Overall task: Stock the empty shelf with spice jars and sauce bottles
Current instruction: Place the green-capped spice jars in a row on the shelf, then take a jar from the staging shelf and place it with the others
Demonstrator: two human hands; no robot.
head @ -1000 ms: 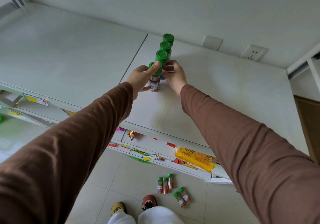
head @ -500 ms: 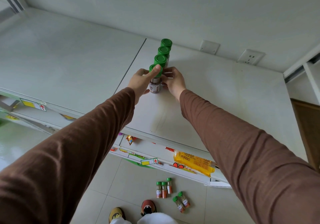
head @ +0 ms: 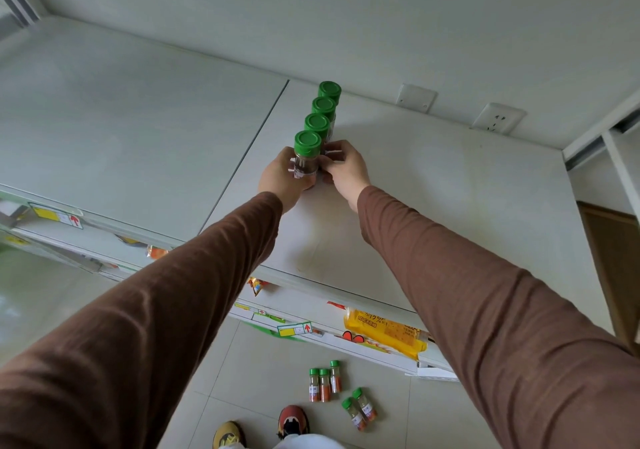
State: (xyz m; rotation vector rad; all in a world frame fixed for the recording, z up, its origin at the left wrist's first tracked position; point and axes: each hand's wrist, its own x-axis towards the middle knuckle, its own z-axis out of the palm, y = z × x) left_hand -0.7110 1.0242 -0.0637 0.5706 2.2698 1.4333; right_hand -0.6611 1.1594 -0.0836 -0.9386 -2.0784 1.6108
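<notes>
a: hands first, what've they got?

b: left hand [head: 282,180] is wrapped round the front jar [head: 306,155] from its left side, fingers curled on the glass. right hand [head: 346,168] comes in from the other side, fingertips pinching at the jar's label side. so both are grasping the same jar, which stands upright on the top shelf [head: 433,206].

a: and which way does the row run from there?

b: straight away from the person, towards the back wall. three more green-capped jars [head: 323,109] stand behind it in single file, caps nearly touching, and the held one is the nearest end. the row's long axis lines up roughly w/ the forearms, just right of the seam between shelf panels. both hands are abt equally near; left has the fuller hold.

a: so next move?

b: my guess: let go w/o knocking the line, then go down for more. five spare jars [head: 325,384] sit on the floor by the shoes, three standing, two lying tilted, well below and apart from the hands.

a: any writing?

b: jar labels too small to read. yellow packet [head: 381,336] on the lower shelf has print incl. a "%" sign, rest illegible. price tags [head: 294,329] w/ red arrows on the shelf edges.
</notes>
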